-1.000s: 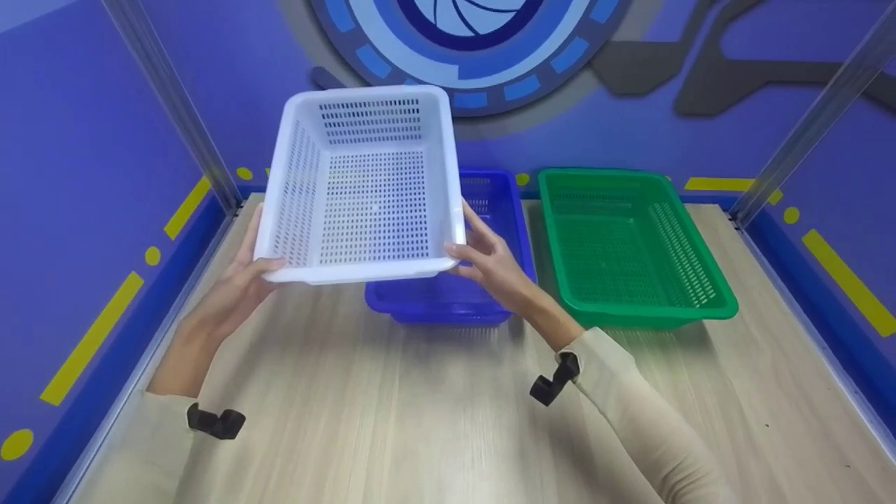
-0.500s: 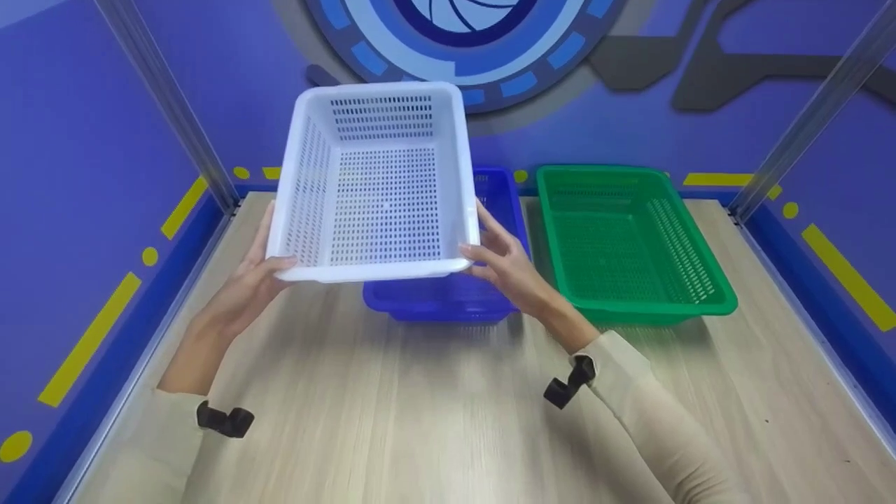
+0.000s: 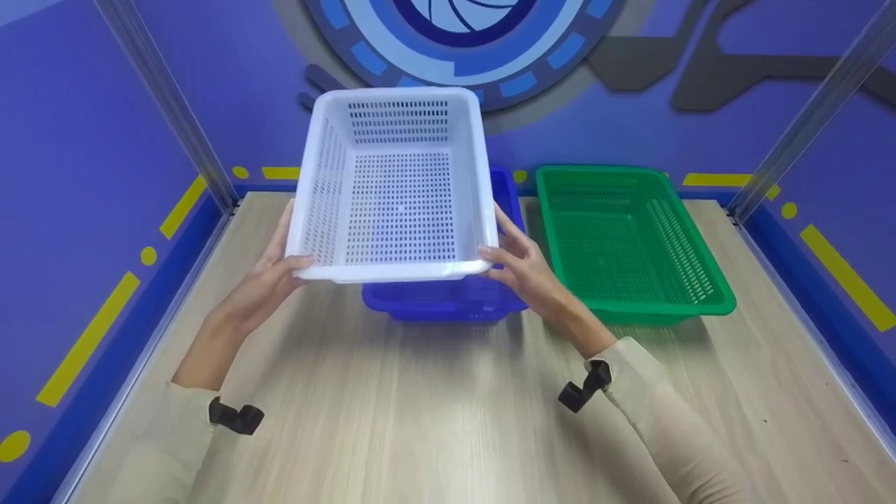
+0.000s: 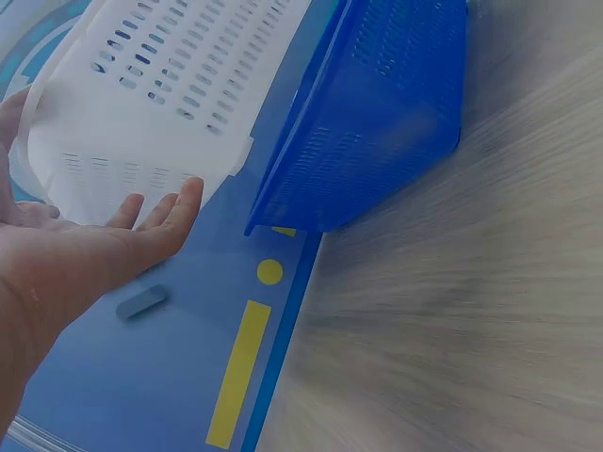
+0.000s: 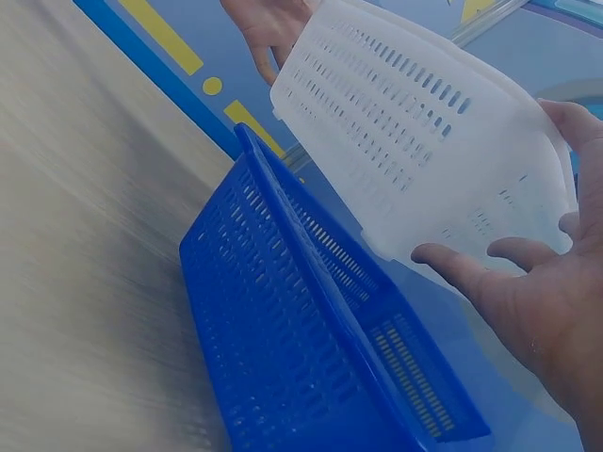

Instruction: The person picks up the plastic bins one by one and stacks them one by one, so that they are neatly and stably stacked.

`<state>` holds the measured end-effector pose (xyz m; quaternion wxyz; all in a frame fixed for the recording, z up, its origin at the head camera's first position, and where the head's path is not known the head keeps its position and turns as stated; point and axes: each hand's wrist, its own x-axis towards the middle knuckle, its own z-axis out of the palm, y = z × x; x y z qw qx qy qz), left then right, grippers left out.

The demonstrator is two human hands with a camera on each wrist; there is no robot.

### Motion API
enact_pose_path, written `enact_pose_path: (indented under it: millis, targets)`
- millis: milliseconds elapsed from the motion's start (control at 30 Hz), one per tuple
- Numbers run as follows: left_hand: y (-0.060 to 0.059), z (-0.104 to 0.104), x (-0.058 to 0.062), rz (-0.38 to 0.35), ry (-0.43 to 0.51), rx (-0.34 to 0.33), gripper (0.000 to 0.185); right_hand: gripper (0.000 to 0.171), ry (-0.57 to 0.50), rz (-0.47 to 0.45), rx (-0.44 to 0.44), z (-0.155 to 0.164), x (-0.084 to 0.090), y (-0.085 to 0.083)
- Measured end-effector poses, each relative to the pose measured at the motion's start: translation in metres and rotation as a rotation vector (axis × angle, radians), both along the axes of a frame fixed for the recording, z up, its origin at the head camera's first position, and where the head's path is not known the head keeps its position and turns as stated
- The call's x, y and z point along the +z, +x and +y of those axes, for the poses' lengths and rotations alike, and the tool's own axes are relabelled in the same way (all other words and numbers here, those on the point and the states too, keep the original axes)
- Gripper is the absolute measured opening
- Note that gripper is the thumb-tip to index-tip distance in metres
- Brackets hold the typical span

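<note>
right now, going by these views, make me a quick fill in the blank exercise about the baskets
The left hand and right hand hold the raised basket, coloured ____.
In the head view, the partly hidden basket is coloured ____.
The farthest-right basket there is coloured ____.
Of the hands, the ____ is nearer to it.

Missing words: white; blue; green; right.

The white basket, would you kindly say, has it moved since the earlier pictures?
Yes, in the head view the white basket has shifted rightward, nearer the green basket.
</note>
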<state>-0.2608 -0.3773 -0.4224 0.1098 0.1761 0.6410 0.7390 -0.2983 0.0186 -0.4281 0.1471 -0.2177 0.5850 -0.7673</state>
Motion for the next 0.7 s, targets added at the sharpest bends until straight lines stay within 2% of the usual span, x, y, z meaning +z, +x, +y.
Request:
enact_pose_path:
  millis: [200, 467, 700]
  targets:
    - [-0.001, -0.004, 0.000, 0.003, -0.033, 0.010, 0.089, 0.079, 0.016, 0.012, -0.003, 0.000, 0.000, -0.001]
    - [-0.007, 0.008, -0.003, -0.007, -0.011, -0.017, 0.091, 0.076, 0.009, 0.028, -0.014, 0.015, -0.001, 0.001]
    - [-0.012, 0.019, -0.007, -0.035, 0.014, -0.043, 0.092, 0.078, -0.011, -0.001, -0.027, 0.027, -0.003, 0.003]
